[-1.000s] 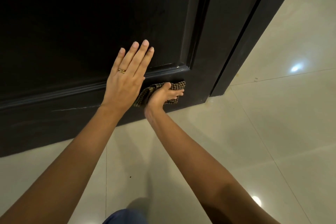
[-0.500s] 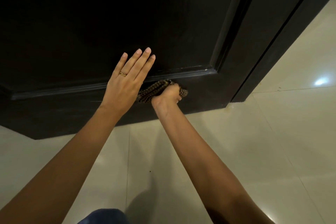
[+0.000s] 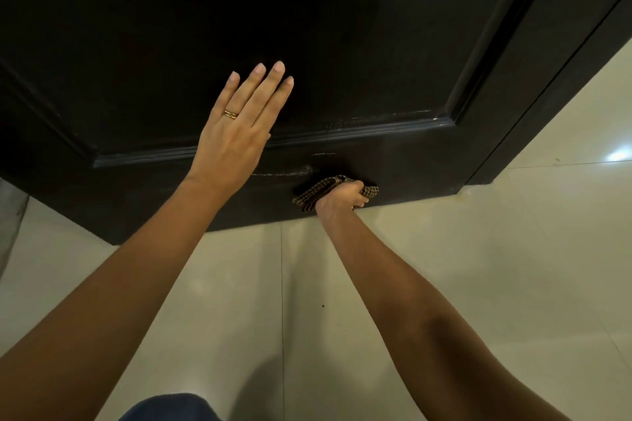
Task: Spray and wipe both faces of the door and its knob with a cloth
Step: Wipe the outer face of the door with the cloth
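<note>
Your right hand (image 3: 342,202) is curled tight round the bunched checked cloth (image 3: 313,194), pressing it against the door (image 3: 342,27) at its bottom rail, just above the floor (image 3: 393,267). Your left hand (image 3: 236,143) lies flat on the door, fingers straight, across the panel's lower moulding. The cloth looks soft and light: grip it wadded in the palm so no corner trails. The door is stiff and heavy but likely swings when pushed, so brace it with that flat palm. Its knob is out of view.
</note>
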